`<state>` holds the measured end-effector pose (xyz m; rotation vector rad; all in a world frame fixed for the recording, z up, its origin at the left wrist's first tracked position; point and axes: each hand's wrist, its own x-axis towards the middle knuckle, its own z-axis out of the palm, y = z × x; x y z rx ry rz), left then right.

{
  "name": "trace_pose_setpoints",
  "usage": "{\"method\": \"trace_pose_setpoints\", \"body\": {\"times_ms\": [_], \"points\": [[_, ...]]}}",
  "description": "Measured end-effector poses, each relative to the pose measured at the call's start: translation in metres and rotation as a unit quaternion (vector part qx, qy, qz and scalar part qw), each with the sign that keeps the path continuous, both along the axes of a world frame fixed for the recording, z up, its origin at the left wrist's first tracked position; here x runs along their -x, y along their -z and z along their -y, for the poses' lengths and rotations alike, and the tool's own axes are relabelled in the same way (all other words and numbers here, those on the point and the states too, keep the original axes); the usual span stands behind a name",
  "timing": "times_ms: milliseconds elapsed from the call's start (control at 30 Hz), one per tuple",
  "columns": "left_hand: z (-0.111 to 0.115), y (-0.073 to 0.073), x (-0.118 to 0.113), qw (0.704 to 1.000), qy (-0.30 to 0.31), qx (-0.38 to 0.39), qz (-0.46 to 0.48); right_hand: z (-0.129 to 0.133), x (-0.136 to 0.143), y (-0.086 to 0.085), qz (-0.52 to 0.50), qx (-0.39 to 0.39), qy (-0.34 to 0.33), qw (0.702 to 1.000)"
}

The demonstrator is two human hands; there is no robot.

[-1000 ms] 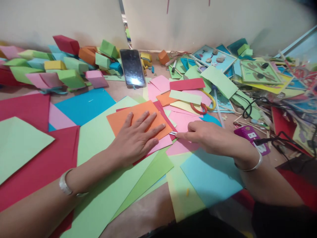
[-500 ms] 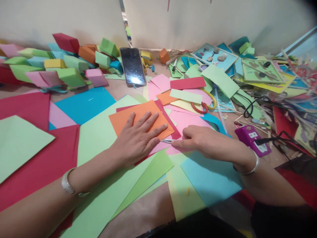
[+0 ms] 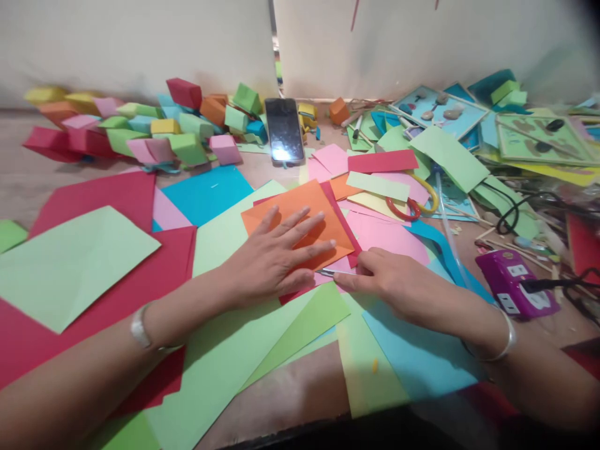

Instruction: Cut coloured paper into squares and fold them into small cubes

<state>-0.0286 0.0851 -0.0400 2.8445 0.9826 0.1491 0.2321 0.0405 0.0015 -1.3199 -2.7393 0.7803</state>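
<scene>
My left hand [image 3: 281, 253] lies flat with fingers spread on an orange paper piece [image 3: 307, 200], which rests over a red sheet [image 3: 345, 228]. My right hand [image 3: 384, 275] is closed around a slim metal blade [image 3: 324, 272], its index finger stretched along it. The blade's tip is near my left thumb, by the lower edge of the orange piece; its grip is hidden in my fingers. Pink paper [image 3: 384, 234] and a large pale green sheet [image 3: 220, 262] lie beneath and around.
A phone [image 3: 284, 131] leans at the back, beside several folded paper boxes [image 3: 187, 128]. Red and yellow scissor-like handles [image 3: 411, 209] lie right of centre. A purple power socket [image 3: 515, 284] with a black cable, sticks and framed stone pictures [image 3: 440, 109] crowd the right.
The view has turned left, so the scene sits further right and more boxes show. Both hands keep nearly the same place on the papers; the blade remains by the orange piece.
</scene>
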Motion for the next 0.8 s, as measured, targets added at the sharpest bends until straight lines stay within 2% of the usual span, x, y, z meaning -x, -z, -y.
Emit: {"method": "trace_pose_setpoints", "body": {"times_ms": [100,200,333,533,800], "points": [[-0.001,-0.001,0.024,1.000,0.011,0.012,-0.006,0.000,-0.002,0.001,-0.004,-0.014,-0.009,1.000],[-0.001,0.006,0.038,0.999,-0.003,0.032,-0.013,0.000,-0.003,0.000,0.011,-0.034,-0.039,0.999],[0.002,0.010,0.038,0.999,-0.006,0.030,-0.010,0.000,0.002,-0.004,0.055,-0.059,-0.086,0.993],[0.001,0.011,0.036,0.999,-0.011,0.040,-0.010,0.002,0.020,-0.012,0.110,-0.050,-0.111,0.986],[-0.003,0.015,0.038,0.999,-0.009,0.052,0.005,0.009,0.033,-0.005,0.114,-0.129,-0.161,0.972]]}}
